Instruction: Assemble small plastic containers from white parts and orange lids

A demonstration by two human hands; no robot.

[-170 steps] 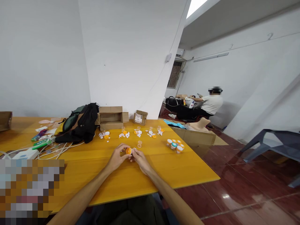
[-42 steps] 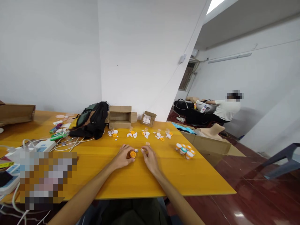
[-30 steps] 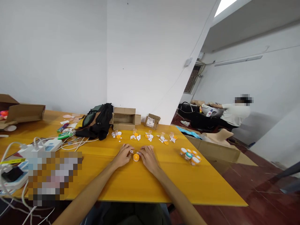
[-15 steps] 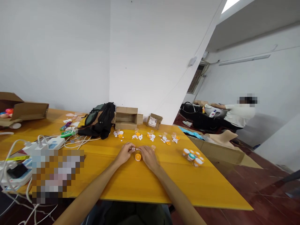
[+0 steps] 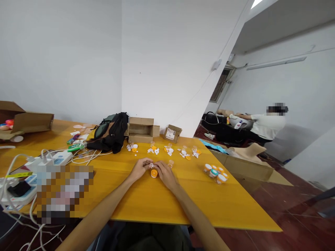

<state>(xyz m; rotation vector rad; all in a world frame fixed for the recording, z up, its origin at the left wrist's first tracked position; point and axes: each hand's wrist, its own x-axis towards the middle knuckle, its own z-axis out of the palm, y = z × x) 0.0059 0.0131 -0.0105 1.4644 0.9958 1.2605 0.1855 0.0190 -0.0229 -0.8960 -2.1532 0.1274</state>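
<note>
Both my hands rest close together on the yellow table. My left hand and my right hand pinch small white pieces between their fingertips. An orange cap lies on the table just under the fingertips, between the hands. A small clear cup stands right behind my right hand. Several little heaps of white and orange parts lie in a row farther back. A cluster of closed small jars with orange, white and teal lids stands to the right.
A black backpack, cardboard boxes and a small labelled box sit at the table's back. Power strips and white cables lie at the left. A person in a white shirt sits at the far right by the wall.
The orange cap, held in my left fingers 5.7 s ago, now lies on the table. Both hands have closed together over small white pieces. My view has swung a little to the left.
</note>
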